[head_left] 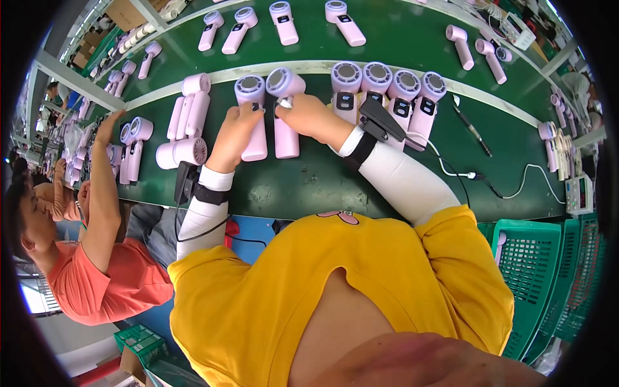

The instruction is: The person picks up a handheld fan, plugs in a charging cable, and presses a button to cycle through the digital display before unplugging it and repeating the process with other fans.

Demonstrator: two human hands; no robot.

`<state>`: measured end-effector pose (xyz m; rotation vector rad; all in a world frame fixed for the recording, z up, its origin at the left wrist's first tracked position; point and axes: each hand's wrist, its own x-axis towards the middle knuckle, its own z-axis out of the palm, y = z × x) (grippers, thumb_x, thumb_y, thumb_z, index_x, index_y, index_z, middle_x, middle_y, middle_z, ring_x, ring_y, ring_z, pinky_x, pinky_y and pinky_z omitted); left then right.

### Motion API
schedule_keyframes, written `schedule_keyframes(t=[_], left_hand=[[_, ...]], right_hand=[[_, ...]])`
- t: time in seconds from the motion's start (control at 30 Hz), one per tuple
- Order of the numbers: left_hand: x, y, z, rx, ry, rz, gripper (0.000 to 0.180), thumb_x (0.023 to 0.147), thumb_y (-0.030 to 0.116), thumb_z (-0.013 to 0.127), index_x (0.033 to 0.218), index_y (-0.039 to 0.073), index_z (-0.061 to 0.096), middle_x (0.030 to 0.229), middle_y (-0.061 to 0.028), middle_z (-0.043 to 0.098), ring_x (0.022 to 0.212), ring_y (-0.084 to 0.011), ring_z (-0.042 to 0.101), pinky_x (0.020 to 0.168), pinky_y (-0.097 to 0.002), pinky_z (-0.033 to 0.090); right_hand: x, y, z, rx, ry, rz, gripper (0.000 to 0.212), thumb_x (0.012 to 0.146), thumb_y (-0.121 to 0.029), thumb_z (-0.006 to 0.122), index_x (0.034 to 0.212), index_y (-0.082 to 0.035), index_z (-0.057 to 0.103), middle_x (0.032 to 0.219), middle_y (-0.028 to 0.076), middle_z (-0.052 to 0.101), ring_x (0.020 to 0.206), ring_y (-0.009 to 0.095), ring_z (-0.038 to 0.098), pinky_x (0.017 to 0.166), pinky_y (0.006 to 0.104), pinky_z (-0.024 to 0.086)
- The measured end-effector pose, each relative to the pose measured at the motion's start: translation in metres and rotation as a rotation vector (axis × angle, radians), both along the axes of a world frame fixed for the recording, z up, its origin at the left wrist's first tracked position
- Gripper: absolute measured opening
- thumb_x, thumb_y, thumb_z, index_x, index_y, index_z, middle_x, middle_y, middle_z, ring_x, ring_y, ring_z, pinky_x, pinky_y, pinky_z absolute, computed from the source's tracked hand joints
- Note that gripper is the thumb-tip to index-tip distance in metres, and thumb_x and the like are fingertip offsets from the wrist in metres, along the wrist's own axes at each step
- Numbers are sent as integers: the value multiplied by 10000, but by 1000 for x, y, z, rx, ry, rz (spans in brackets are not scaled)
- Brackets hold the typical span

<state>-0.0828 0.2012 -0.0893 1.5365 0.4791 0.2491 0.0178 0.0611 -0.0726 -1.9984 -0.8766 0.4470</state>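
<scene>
Two pink handheld fans with pale purple round heads stand side by side before me on the green bench. My left hand point(236, 129) comes at the left fan point(255, 143), its fingers closed at the dark panel below the head. On the right fan point(286, 140), my right hand point(309, 117) pinches at the neck, with a small silvery patch at its fingertips that I cannot make out. Both hands partly cover the fans' upper handles. Beside my right wrist is a row of several fans point(405, 87) with dark displays.
Left of my hands lie stacked pink fans point(187, 119). More fans point(284, 22) rest beyond the pale rail point(309, 68). A pen point(474, 132) and white cable point(445, 164) lie right, near a small meter point(579, 193). Green crates point(525, 284) stand lower right; a co-worker point(106, 277) sits left.
</scene>
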Motion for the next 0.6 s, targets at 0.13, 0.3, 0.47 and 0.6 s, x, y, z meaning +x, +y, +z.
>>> schedule_keyframes(t=[0.13, 0.3, 0.47, 0.6], left_hand=[[11, -4, -15, 952, -18, -25, 311, 768, 229, 512, 945, -24, 475, 897, -204, 479, 727, -314, 550, 609, -383, 461], [21, -30, -7, 1100, 22, -95, 313, 751, 247, 515, 932, -8, 496, 907, -251, 473, 826, -378, 501, 710, -409, 433], [25, -59, -6, 1100, -62, 31, 276, 749, 238, 515, 878, -5, 502, 861, -240, 500, 804, -371, 491, 708, -410, 426], [28, -48, 0, 1259, -96, -66, 238, 750, 211, 512, 837, -9, 493, 799, -199, 527, 748, -358, 490, 669, -420, 422]], right_hand=[[2, -17, 0, -164, -315, 78, 365, 771, -311, 514, 833, 44, 575, 751, 234, 581, 705, 359, 576, 627, 415, 445], [23, -81, 44, -72, -463, 258, 333, 797, -320, 522, 862, 2, 573, 731, 156, 586, 645, 288, 577, 591, 352, 438], [31, -131, 103, 111, -137, 49, 272, 820, -305, 529, 822, -37, 576, 642, -3, 529, 580, 55, 487, 520, 192, 350], [53, -162, 115, 239, -124, -74, 247, 824, -307, 522, 805, -71, 594, 605, -37, 500, 546, 22, 428, 487, 173, 285]])
